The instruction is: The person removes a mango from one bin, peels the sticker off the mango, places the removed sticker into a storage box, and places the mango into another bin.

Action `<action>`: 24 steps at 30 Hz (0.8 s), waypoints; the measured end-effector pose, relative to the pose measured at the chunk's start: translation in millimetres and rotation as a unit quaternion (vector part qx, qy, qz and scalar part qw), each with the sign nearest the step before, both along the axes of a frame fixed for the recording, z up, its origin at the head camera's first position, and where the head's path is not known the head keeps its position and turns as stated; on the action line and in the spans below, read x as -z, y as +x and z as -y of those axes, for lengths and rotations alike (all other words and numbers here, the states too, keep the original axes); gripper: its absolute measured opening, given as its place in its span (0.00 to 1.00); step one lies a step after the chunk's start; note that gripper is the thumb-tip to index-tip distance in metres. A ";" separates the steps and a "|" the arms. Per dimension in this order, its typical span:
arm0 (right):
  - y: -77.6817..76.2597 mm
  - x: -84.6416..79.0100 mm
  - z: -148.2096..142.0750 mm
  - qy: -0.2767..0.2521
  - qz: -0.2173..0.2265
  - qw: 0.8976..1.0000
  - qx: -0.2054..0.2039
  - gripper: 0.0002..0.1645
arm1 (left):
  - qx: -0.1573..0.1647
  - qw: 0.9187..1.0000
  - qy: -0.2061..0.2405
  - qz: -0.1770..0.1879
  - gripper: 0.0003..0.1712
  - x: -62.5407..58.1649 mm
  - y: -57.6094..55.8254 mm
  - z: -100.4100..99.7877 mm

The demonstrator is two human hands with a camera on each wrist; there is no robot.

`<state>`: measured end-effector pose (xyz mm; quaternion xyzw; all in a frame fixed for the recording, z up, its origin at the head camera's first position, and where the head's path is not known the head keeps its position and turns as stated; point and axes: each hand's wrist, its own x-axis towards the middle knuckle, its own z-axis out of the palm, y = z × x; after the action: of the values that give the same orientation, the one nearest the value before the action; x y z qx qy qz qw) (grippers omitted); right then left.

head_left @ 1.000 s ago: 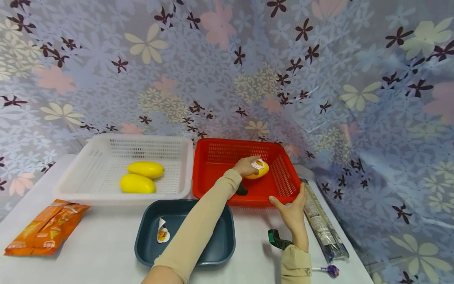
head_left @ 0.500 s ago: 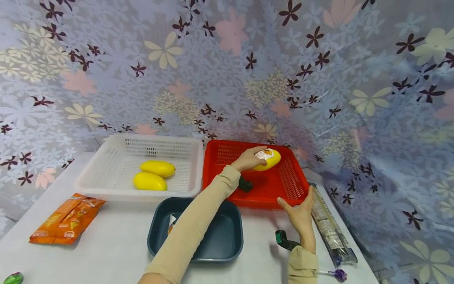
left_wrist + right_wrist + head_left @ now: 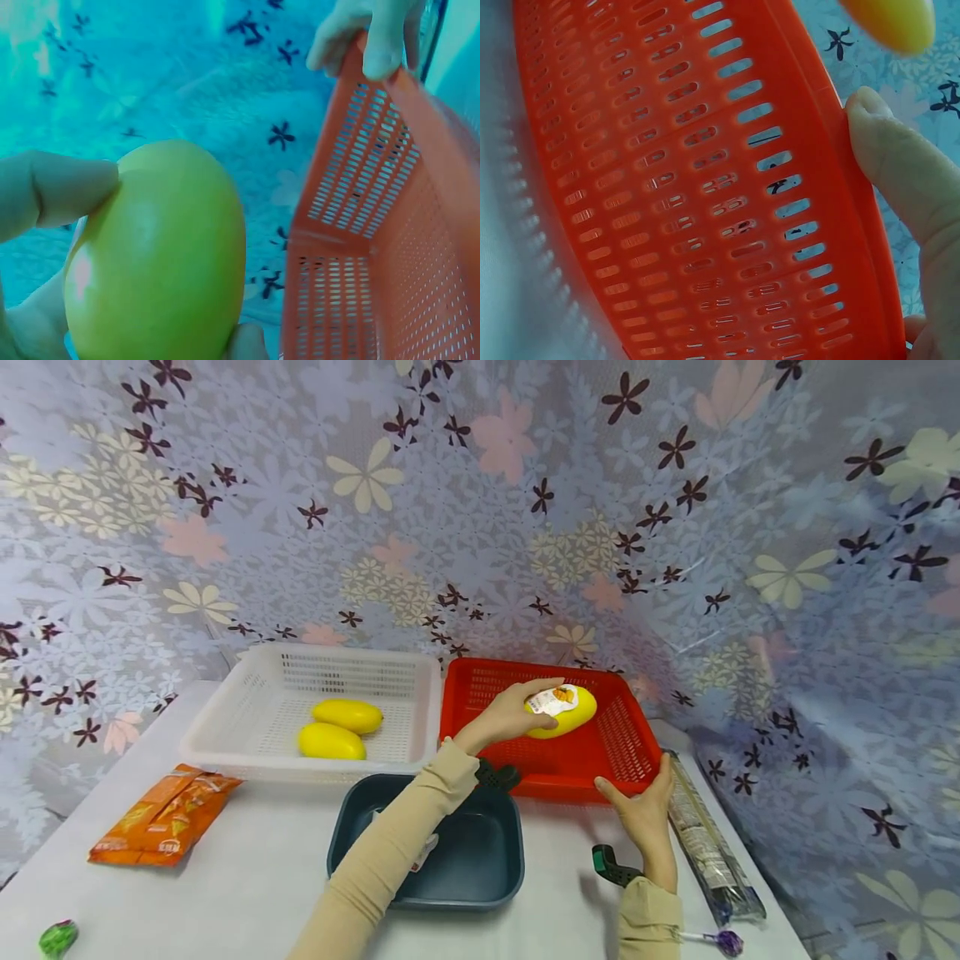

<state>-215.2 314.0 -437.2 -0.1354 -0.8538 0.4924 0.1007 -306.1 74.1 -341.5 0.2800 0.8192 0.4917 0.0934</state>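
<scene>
A yellow mango (image 3: 573, 714) with a white picture label is held up over the red basket (image 3: 555, 777) by my left hand (image 3: 508, 718). In the left wrist view, the fingers and thumb wrap round the sides of the mango (image 3: 169, 255). At the near right corner of the basket, my right hand (image 3: 647, 817) grips the rim. Its thumb (image 3: 889, 150) lies over the rim in the right wrist view, with the other fingers mostly hidden behind the basket wall (image 3: 705, 195). Two more yellow mangoes (image 3: 333, 741) lie side by side in the white basket (image 3: 225, 760).
A dark blue tray (image 3: 480, 897) with a partly hidden label sits in front of the baskets. An orange snack bag (image 3: 165, 818) and a green-wrapped sweet (image 3: 57, 938) lie left. A long clear packet (image 3: 712, 843) and a purple lollipop (image 3: 727, 942) lie right.
My left hand has lifted the mango from inside the red basket, and the label shows more fully. My right hand stays on the basket corner. The head view has swung left.
</scene>
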 end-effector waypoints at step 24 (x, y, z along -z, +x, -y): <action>-1.4 -1.1 2.2 0.031 0.002 0.999 -0.007 0.69 | -0.003 0.999 0.041 0.020 0.36 38.6 120.4 121.4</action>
<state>-216.7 311.9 -436.0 -0.1272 -0.8699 0.4660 0.0997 -185.7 -47.3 -380.2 0.2708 0.7974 0.5305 0.0968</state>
